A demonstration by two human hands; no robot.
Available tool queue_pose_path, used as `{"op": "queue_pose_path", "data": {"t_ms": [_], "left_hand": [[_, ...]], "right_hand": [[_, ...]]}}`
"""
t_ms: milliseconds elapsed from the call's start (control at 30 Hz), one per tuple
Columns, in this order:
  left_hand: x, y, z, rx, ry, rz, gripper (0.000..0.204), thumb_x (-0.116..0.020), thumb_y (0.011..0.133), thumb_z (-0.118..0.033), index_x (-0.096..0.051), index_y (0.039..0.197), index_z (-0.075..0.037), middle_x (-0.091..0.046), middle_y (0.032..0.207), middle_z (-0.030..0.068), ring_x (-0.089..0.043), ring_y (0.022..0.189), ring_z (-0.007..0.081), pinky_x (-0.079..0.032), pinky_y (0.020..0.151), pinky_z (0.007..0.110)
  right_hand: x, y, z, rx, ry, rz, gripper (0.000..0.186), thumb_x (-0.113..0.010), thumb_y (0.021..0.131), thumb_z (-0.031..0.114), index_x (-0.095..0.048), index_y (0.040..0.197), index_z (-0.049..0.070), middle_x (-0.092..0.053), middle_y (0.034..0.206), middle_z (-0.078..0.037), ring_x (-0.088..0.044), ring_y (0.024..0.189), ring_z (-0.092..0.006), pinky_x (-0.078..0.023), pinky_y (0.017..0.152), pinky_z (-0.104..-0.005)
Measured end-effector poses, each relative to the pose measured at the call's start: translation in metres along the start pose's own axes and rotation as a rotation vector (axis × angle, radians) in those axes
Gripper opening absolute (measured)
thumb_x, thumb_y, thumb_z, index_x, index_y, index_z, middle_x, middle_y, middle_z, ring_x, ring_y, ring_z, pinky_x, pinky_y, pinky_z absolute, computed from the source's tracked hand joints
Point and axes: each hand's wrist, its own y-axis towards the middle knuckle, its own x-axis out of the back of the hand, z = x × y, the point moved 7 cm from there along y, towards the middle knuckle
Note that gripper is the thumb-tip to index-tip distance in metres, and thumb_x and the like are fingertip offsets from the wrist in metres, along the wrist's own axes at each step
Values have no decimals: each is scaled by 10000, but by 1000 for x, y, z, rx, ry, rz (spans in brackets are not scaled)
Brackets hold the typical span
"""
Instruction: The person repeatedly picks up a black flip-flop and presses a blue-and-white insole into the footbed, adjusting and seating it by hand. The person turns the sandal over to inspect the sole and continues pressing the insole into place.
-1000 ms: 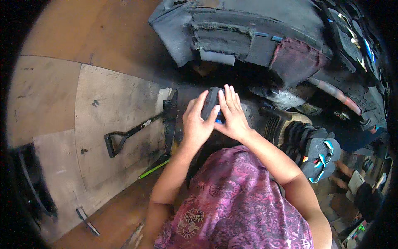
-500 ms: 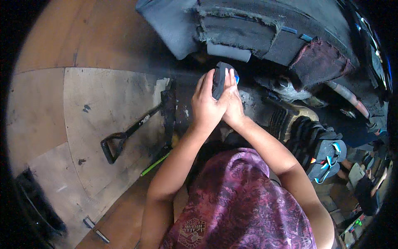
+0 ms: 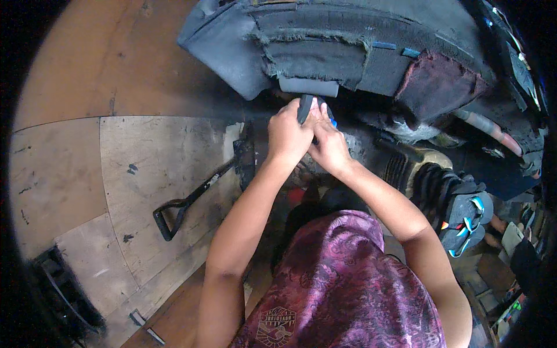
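Both hands are closed around a dark foam flip-flop (image 3: 304, 109) in front of me, just below a grey cylinder (image 3: 308, 87). My left hand (image 3: 288, 134) grips its left side, with the thumb side up against the dark edge. From the right, my right hand (image 3: 331, 148) wraps over it, and its fingers overlap the left hand's. A bit of blue shows beside the right fingers. Most of the flip-flop is hidden by my fingers, so I cannot tell whether it is one or a pair. It looks close to the cylinder; contact cannot be made out.
Above the cylinder hangs a dusty dark cover with frayed cloth patches (image 3: 316, 58). Stacked dark flip-flops with multicoloured straps (image 3: 464, 223) stand at the right. A black D-shaped handle (image 3: 169, 217) leans at the left by wooden panels (image 3: 168, 151). A pale pipe (image 3: 490, 132) runs upper right.
The view has shifted, so the surroundings sit slightly lower on the left. My hands and the flip-flop now appear nearer the grey cylinder, and the flip-flop is turned more edge-on.
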Motion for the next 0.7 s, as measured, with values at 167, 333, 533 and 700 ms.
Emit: {"op": "queue_pose_path", "data": {"t_ms": [167,333,533,700], "left_hand": [[20,-40,-9,-158,-78,-276,419,-689,901,-227,-614,1213,43,-674,1089,273,-674,1005,426,-545,850,446],[36,-68,-26,-184,22,-332,543,-724,883,-155,-526,1338,65,-603,1241,254,-616,1146,378,-485,974,432],[42,-49,-30,-225,142,-229,550,-735,869,-184,-532,1315,65,-569,1253,263,-580,1118,384,-472,951,446],[28,-29,-24,-147,159,-138,491,-716,866,-155,-562,1266,85,-663,1061,274,-672,919,366,-525,836,406]], "right_hand": [[12,0,18,265,-34,-82,573,-765,781,109,-558,1310,32,-373,1550,-213,-329,1409,-508,-418,1083,-578],[14,1,39,437,-15,-262,371,-738,814,75,-623,1166,47,-475,1495,-156,-376,1398,-490,-413,1079,-608],[5,7,39,386,37,-256,318,-696,842,83,-638,1148,20,-504,1459,-195,-402,1381,-493,-405,1087,-606],[-1,-1,28,197,142,-180,485,-744,738,56,-619,1194,-52,-447,1477,-274,-336,1396,-525,-416,1078,-587]]}}
